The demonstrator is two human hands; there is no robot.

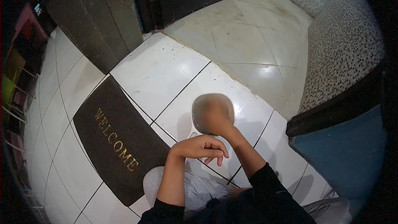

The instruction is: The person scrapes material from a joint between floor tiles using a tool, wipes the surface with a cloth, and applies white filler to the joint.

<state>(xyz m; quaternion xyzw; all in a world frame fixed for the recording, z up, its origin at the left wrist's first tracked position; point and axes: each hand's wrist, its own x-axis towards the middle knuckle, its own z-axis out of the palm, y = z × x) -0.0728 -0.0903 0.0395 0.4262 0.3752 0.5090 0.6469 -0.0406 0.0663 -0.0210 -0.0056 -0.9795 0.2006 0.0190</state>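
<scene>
A white, rounded-square tub (233,107) stands on the white floor tiles in front of me, with a handle-like part at its near left. My right hand (217,116) reaches down into it; blur covers the fingers and the inside of the tub, so whether they grip anything cannot be seen. Just nearer than the tub hangs my left hand (201,147), palm turned down, its fingers loosely bent and apart with nothing in them. It is close to the tub's handle side, and the wrist rests about over my knee.
A dark doormat (120,141) with gold lettering lies to the left. Beyond it stands a worn dark door panel (91,20). A raised edge separates the white tiles from a duller tiled floor (248,45) ahead. On the right are a mosaic wall (344,49) and a blue surface (344,153).
</scene>
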